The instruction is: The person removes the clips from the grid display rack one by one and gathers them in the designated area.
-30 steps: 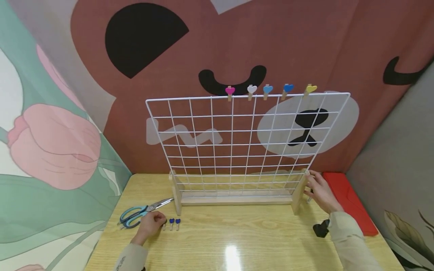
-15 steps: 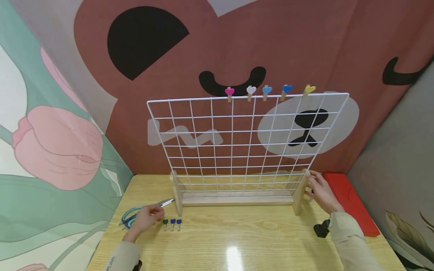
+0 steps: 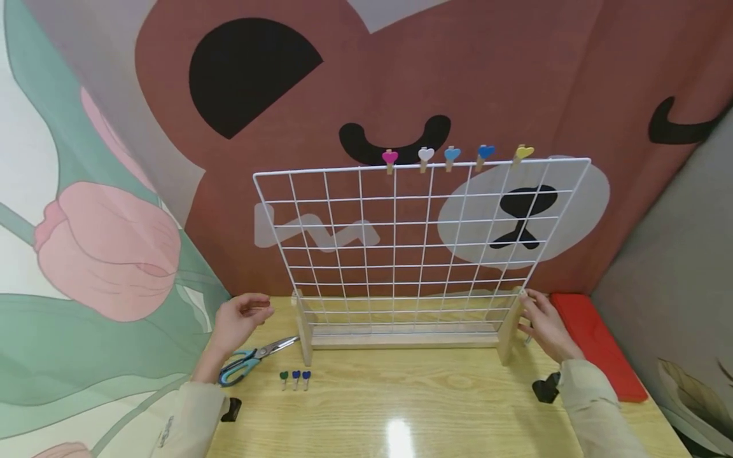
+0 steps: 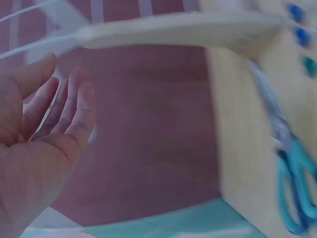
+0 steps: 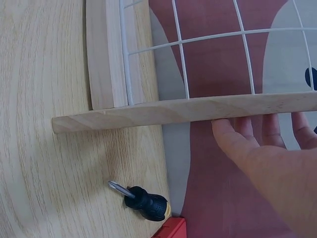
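The left hand (image 3: 239, 316) has lifted off the heart pegs (image 3: 295, 376), its grip released and empty beside the grid stand's left foot (image 3: 301, 327). The right hand (image 3: 544, 323) still rests flat-fingered against the right foot (image 3: 509, 327), steadying the stand for both hands.

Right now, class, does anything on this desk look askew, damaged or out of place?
Nothing looks damaged or spilled. The white wire grid stands upright in its wooden base, five heart pegs clipped along its top wire. Scissors, three loose pegs and a stubby screwdriver lie loose on the table.
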The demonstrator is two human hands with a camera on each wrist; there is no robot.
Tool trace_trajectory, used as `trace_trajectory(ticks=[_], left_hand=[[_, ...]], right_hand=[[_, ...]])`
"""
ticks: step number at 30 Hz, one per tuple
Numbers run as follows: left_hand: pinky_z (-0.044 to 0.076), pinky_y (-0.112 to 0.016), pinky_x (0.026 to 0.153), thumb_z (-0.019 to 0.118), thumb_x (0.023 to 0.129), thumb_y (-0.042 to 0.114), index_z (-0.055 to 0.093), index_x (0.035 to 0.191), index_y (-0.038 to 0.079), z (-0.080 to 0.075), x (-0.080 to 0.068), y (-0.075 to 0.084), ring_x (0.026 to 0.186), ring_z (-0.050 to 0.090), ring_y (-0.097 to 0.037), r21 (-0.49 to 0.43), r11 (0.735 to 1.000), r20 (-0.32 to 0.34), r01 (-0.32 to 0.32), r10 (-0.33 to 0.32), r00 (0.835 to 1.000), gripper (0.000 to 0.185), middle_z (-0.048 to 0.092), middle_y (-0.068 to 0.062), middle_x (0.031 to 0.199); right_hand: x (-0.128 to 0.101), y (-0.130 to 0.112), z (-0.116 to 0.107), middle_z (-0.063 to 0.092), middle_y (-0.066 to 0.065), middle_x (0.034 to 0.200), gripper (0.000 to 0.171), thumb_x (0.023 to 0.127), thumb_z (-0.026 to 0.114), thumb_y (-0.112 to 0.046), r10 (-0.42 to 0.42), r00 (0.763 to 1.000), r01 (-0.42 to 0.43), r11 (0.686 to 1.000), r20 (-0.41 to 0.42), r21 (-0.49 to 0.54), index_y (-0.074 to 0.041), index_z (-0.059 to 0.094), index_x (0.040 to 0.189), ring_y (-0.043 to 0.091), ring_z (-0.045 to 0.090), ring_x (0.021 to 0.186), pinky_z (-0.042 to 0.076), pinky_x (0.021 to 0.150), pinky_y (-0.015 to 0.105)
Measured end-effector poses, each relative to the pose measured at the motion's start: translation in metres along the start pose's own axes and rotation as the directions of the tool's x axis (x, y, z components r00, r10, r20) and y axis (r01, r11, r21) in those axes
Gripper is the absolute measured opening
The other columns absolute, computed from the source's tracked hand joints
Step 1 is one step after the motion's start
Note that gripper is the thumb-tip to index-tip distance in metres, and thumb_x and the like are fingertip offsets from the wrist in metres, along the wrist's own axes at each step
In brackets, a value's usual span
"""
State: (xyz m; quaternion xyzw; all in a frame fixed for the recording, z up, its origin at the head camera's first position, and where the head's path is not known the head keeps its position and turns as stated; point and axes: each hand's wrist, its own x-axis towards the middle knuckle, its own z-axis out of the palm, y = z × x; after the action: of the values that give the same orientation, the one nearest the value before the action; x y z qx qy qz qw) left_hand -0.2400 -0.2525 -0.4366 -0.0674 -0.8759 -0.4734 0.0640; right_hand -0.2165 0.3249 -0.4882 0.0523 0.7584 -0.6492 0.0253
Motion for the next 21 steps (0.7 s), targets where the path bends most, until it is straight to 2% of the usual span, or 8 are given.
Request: trace_trajectory(ticks=[3,8,12,16,21], left_hand=[[0.054,-0.025,0.069,0.07,0.089,0.022,0.066,0.113,0.004,-0.003,0.006,0.022,0.088,0.069,-0.018,0.009,0.999,-0.02,-0.037,0.037,0.999,0.031,0.069,-0.014,0.105],[0.053,-0.024,0.068,0.072,0.088,0.025,0.067,0.114,0.008,-0.006,0.014,0.062,0.085,0.068,-0.015,0.042,0.988,-0.018,-0.148,0.148,0.989,0.031,0.07,-0.01,0.105],[0.052,-0.022,0.067,0.073,0.087,0.019,0.069,0.111,0.007,-0.01,0.02,0.096,0.085,0.068,-0.019,0.081,0.971,-0.035,-0.225,0.228,0.973,0.027,0.07,-0.01,0.102],[0.051,-0.019,0.069,0.072,0.088,0.02,0.069,0.11,0.007,-0.014,0.028,0.124,0.087,0.068,-0.021,0.117,0.951,-0.018,-0.286,0.29,0.957,0.026,0.07,-0.009,0.102],[0.051,-0.018,0.07,0.073,0.086,0.016,0.069,0.109,0.006,-0.016,0.036,0.161,0.087,0.068,-0.019,0.131,0.922,-0.006,-0.364,0.368,0.93,0.025,0.07,-0.009,0.103]], right_hand=[[0.0,0.001,-0.001,0.015,0.029,0.146,0.071,0.103,0.03,-0.045,0.003,1.0,-0.003,1.0,0.005,-0.003,0.005,0.005,0.147,0.049,0.023,0.133,0.047,0.09,0.035],[-0.001,0.0,0.0,0.015,0.029,0.145,0.07,0.103,0.029,-0.044,0.0,1.0,0.0,1.0,0.001,0.0,0.006,0.005,0.146,0.049,0.023,0.132,0.047,0.09,0.036],[-0.001,0.0,0.0,0.015,0.029,0.145,0.069,0.104,0.029,-0.043,-0.007,1.0,0.007,1.0,-0.002,-0.003,0.006,0.005,0.146,0.049,0.024,0.132,0.045,0.092,0.04],[-0.001,0.0,0.0,0.014,0.03,0.145,0.069,0.104,0.028,-0.043,-0.006,1.0,0.006,1.0,0.001,-0.011,0.006,0.003,0.147,0.05,0.023,0.133,0.045,0.093,0.042],[-0.001,0.001,-0.001,0.015,0.03,0.145,0.069,0.104,0.028,-0.043,-0.007,1.0,0.007,1.0,0.001,-0.005,0.006,0.004,0.146,0.05,0.023,0.132,0.047,0.087,0.033]])
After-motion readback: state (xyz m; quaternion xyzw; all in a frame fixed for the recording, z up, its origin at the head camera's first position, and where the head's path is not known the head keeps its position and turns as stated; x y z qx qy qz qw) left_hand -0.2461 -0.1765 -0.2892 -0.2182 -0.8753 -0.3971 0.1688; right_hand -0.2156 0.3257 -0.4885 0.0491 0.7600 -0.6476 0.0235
